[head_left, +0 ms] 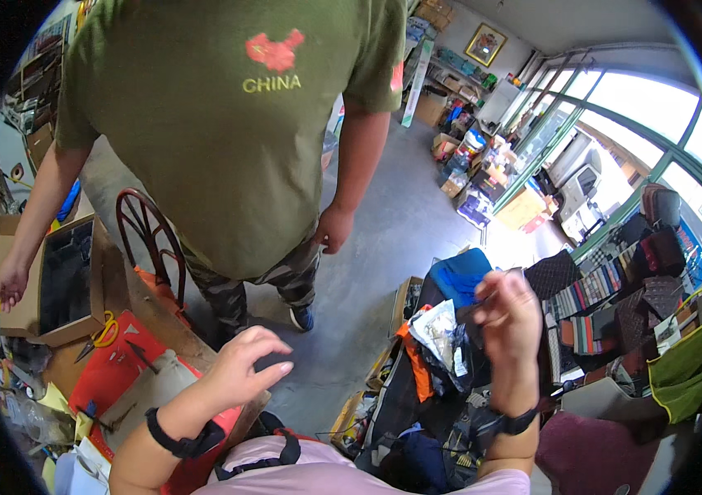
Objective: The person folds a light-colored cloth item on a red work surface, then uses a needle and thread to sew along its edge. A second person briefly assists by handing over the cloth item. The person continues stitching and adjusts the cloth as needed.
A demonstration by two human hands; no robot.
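Note:
My left hand point(244, 369) hangs in the air in front of me, its thumb apart from its curved fingers and nothing in it. Below and left of it, a red sheet point(124, 363) lies on a wooden workbench point(118, 285), with yellow-handled scissors point(102, 337) at its edge. Raised on the right is my right hand point(511, 322), loosely curled, slightly blurred and visibly holding nothing. Behind it are a blue cloth item point(460, 276) and a silvery plastic packet point(441, 334) on a dark surface.
Facing me stands a person in a green shirt point(227, 148), one hand point(13, 285) near an open cardboard box point(70, 280) and holding a slim tool. A wooden chair point(149, 239) stands beside the person. Fabric swatches point(594, 293) and a maroon cushion point(594, 454) fill the right side.

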